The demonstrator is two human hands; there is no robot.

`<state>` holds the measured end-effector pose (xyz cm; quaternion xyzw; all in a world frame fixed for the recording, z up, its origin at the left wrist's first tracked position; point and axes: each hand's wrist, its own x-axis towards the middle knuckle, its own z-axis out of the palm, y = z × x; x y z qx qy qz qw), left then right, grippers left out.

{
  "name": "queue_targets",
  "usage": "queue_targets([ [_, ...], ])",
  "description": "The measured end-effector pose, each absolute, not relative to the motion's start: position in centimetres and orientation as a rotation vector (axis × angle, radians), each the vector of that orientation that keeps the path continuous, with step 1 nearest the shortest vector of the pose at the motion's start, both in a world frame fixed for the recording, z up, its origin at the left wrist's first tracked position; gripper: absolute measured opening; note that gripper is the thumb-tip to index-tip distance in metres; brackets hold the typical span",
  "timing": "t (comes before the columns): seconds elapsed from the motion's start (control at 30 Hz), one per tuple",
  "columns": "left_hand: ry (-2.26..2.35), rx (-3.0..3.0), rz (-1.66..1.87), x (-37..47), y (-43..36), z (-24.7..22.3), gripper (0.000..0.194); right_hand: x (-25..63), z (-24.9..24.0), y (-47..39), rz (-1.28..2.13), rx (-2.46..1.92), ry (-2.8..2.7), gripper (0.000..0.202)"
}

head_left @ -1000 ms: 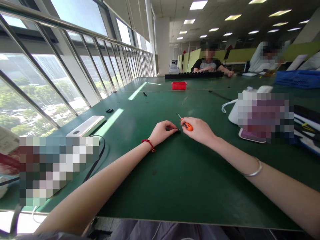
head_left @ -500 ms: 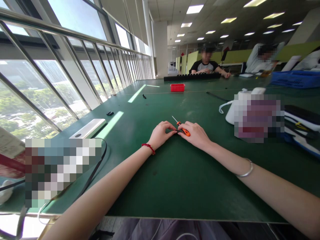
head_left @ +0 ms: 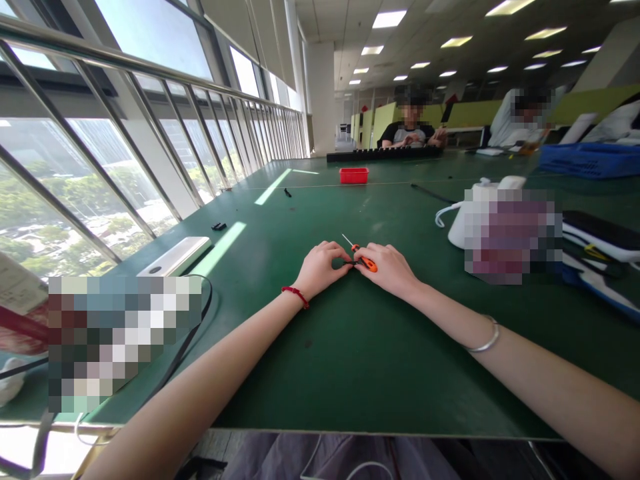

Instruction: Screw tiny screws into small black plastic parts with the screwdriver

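My right hand (head_left: 387, 268) is closed around a screwdriver (head_left: 369, 264) with an orange and black handle. Its thin metal shaft points up and away to the left, clear of the tabletop things. Between the fingertips of both hands is a small black part (head_left: 353, 263), mostly covered, so its kind cannot be made out. My left hand (head_left: 323, 267) pinches that part from the left side, thumb and forefinger together. The fingertips of the two hands nearly meet over the green table (head_left: 300, 373).
A red bin (head_left: 353, 176) stands farther back. Small black pieces (head_left: 219, 227) and a white power bank (head_left: 175, 257) lie left. A white container (head_left: 463, 230) stands right, near a blue basket (head_left: 590, 161). Across the table a person (head_left: 407, 133) sits behind a long black strip (head_left: 385, 155).
My hands stay in nearly the same place, still holding the screwdriver and the small part. The person across the table has raised a hand from the tabletop.
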<state>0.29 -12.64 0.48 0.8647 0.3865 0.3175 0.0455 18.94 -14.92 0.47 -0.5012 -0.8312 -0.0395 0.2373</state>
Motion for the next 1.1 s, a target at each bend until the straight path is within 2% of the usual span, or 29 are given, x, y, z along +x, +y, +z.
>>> queue_targets([
  [0.17, 1.205, 2.609, 0.997, 0.0, -12.9, 0.6, 0.007, 19.5, 0.8, -14.9, -0.155, -1.361, -2.196, 0.023],
  [0.37, 1.193, 2.578, 0.809, 0.6, -13.2, 0.2, 0.009, 20.2, 1.0, -14.5, -0.151, -1.488, -2.165, 0.02],
  [0.5, 1.271, 2.536, 0.827, 0.3, -12.7, 0.9, 0.011, 20.1, 0.9, -14.5, -0.091, -1.529, -2.201, 0.019],
  [0.67, 1.898, 2.344, 0.954, -5.1, -10.6, 3.6, 0.017, 19.9, 0.8, -14.4, -0.021, -1.506, -2.319, 0.019],
  [0.83, 2.562, 1.799, 0.819, -13.9, -9.7, 5.2, 0.029, 19.5, 0.9, -14.6, -0.005, -1.481, -2.376, 0.02],
  [0.9, 2.643, 1.713, 0.757, -16.4, -9.9, 5.2, 0.033, 19.4, 1.0, -14.7, 0.004, -1.471, -2.388, 0.02],
  [1.1, 2.609, 1.628, 0.658, -18.4, -10.2, 5.1, 0.026, 19.5, 0.9, -14.6, -0.02, -1.433, -2.412, 0.02],
])
